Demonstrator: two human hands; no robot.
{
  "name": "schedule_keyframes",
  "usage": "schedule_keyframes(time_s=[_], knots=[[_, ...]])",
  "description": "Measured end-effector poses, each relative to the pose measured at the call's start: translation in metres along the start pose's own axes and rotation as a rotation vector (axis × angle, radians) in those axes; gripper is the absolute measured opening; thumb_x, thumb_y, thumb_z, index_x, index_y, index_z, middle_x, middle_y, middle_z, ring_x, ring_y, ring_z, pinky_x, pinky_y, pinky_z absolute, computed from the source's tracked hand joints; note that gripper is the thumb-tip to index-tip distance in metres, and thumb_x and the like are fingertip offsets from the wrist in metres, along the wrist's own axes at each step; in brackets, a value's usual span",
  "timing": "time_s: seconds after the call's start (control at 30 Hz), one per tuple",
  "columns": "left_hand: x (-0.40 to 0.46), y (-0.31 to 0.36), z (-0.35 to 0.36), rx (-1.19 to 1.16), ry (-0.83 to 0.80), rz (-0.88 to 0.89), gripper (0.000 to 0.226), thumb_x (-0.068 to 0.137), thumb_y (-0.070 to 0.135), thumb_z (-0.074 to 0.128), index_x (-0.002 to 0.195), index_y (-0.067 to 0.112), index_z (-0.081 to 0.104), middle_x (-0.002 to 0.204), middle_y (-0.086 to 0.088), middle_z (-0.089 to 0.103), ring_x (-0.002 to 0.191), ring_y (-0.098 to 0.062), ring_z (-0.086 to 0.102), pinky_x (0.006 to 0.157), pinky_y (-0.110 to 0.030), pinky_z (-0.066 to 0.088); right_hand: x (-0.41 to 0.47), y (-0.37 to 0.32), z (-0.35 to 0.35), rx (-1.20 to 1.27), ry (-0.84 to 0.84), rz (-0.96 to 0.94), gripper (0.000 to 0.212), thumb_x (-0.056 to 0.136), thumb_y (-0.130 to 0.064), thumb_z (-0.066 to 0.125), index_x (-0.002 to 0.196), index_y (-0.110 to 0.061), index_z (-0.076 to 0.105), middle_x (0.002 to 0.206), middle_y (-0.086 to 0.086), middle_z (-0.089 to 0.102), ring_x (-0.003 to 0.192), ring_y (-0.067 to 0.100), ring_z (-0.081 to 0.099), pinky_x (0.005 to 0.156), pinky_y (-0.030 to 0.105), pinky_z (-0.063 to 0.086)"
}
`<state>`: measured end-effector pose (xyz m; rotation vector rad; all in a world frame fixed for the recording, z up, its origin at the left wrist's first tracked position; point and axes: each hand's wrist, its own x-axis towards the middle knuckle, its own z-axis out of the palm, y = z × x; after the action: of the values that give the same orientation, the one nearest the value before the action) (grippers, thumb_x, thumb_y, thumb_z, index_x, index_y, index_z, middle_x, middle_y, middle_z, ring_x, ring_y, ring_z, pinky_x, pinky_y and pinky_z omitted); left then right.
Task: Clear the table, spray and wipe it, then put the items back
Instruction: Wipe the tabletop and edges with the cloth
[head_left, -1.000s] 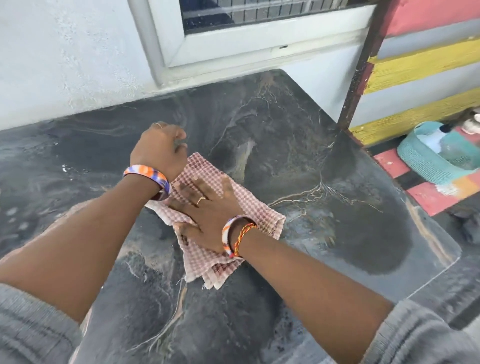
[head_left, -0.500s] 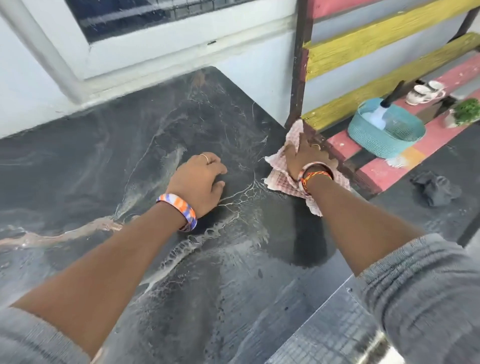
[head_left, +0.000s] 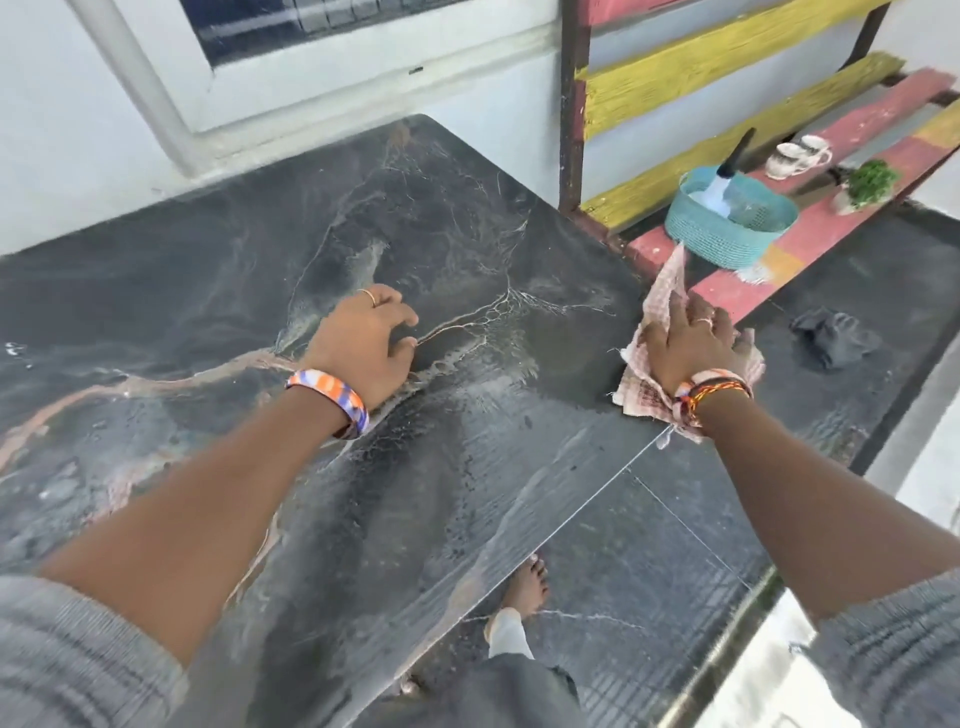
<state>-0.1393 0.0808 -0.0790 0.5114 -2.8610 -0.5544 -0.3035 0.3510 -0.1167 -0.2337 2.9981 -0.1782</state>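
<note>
table (head_left: 467, 218): glossy wet marble; cloth (head_left: 641, 392): checked woven fabric

Wet black marble table (head_left: 441, 218), checked cloth (head_left: 644, 395) at edge.

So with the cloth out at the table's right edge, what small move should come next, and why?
Probably draw the checked cloth back leftward across the table with the right hand. The cloth lies at the right edge, partly hanging off, while wet streaks show near the left hand, which rests on the top. The basket, mugs and plant sit on the bench, so wiping seems unfinished.
</note>
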Motion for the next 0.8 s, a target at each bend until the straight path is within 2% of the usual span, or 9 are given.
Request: schedule_keyframes(time_s=[0.07, 0.2, 0.43, 0.5, 0.57, 0.6, 0.67, 0.73, 0.8], knots=[[-0.016, -0.011, -0.006, -0.013, 0.035, -0.04, 0.027, 0.084, 0.013, 0.059, 0.11, 0.01, 0.065, 0.133, -0.011, 0.051, 0.117, -0.03, 0.053, 0.099, -0.038, 0.044, -0.019, -0.016, 0.005, -0.012, -0.031, -0.072, 0.055, 0.097, -0.043, 0.019, 0.149, -0.027, 0.007, 0.159, 0.003, 0.005, 0.146, 0.032, 0.0, 0.114, 0.056, -0.001], [-0.05, -0.035, -0.021, -0.016, 0.102, -0.127, 0.026, 0.082, 0.012, 0.058, 0.107, 0.01, 0.067, 0.13, -0.012, 0.054, 0.118, -0.032, 0.051, 0.099, -0.039, 0.044, -0.06, -0.077, 0.017, -0.073, -0.075, -0.317, 0.054, 0.098, -0.044, 0.017, 0.148, -0.032, 0.002, 0.159, -0.001, 0.001, 0.146, 0.029, -0.002, 0.113, 0.057, -0.002], [-0.106, -0.077, -0.058, 0.034, 0.291, -0.3, 0.027, 0.084, 0.011, 0.056, 0.108, 0.007, 0.065, 0.122, -0.022, 0.057, 0.11, -0.042, 0.054, 0.091, -0.047, 0.046, -0.164, -0.217, 0.055, -0.088, -0.123, -0.928, 0.055, 0.096, -0.046, 0.024, 0.148, -0.033, 0.012, 0.159, -0.002, 0.009, 0.146, 0.027, 0.003, 0.114, 0.056, -0.001], [-0.119, -0.086, -0.067, 0.075, 0.311, -0.321, 0.026, 0.086, 0.011, 0.054, 0.108, 0.002, 0.064, 0.118, -0.026, 0.059, 0.107, -0.045, 0.055, 0.089, -0.049, 0.047, -0.202, -0.233, 0.064, -0.07, -0.154, -1.111, 0.055, 0.095, -0.045, 0.03, 0.147, -0.03, 0.018, 0.158, -0.002, 0.016, 0.145, 0.025, 0.008, 0.114, 0.055, 0.001], [-0.129, -0.087, -0.072, 0.082, 0.319, -0.341, 0.027, 0.087, 0.012, 0.053, 0.109, 0.0, 0.063, 0.118, -0.027, 0.058, 0.106, -0.046, 0.054, 0.088, -0.05, 0.048, -0.216, -0.223, 0.065, -0.087, -0.173, -1.218, 0.058, 0.094, -0.045, 0.032, 0.147, -0.027, 0.019, 0.157, -0.003, 0.018, 0.145, 0.023, 0.012, 0.114, 0.055, 0.004], [-0.134, -0.084, -0.072, 0.079, 0.317, -0.35, 0.028, 0.087, 0.013, 0.053, 0.11, 0.0, 0.063, 0.118, -0.027, 0.058, 0.106, -0.046, 0.054, 0.088, -0.049, 0.047, -0.213, -0.21, 0.064, -0.093, -0.17, -1.232, 0.059, 0.093, -0.047, 0.031, 0.147, -0.027, 0.018, 0.157, -0.003, 0.017, 0.145, 0.023, 0.012, 0.114, 0.055, 0.003], [-0.147, -0.073, -0.067, 0.063, 0.296, -0.37, 0.029, 0.087, 0.015, 0.053, 0.111, 0.002, 0.063, 0.12, -0.025, 0.058, 0.108, -0.043, 0.053, 0.09, -0.047, 0.047, -0.192, -0.172, 0.057, -0.099, -0.14, -1.151, 0.06, 0.09, -0.059, 0.025, 0.145, -0.038, 0.017, 0.158, -0.002, 0.01, 0.146, 0.024, 0.005, 0.111, 0.058, -0.008], [-0.162, -0.06, -0.059, 0.042, 0.263, -0.379, 0.029, 0.087, 0.017, 0.054, 0.112, 0.005, 0.063, 0.123, -0.021, 0.056, 0.111, -0.04, 0.053, 0.093, -0.043, 0.044, -0.155, -0.128, 0.046, -0.148, -0.063, -0.898, 0.061, 0.083, -0.072, 0.018, 0.141, -0.052, 0.014, 0.158, -0.005, 0.002, 0.146, 0.027, -0.007, 0.104, 0.062, -0.018], [-0.179, -0.048, -0.051, 0.062, 0.216, -0.359, 0.03, 0.087, 0.019, 0.055, 0.113, 0.007, 0.062, 0.125, -0.019, 0.056, 0.112, -0.038, 0.053, 0.094, -0.042, 0.044, -0.112, -0.079, 0.031, -0.214, -0.031, -0.543, 0.063, 0.08, -0.077, 0.014, 0.14, -0.055, 0.008, 0.158, -0.006, -0.003, 0.145, 0.03, -0.012, 0.103, 0.069, -0.014]])
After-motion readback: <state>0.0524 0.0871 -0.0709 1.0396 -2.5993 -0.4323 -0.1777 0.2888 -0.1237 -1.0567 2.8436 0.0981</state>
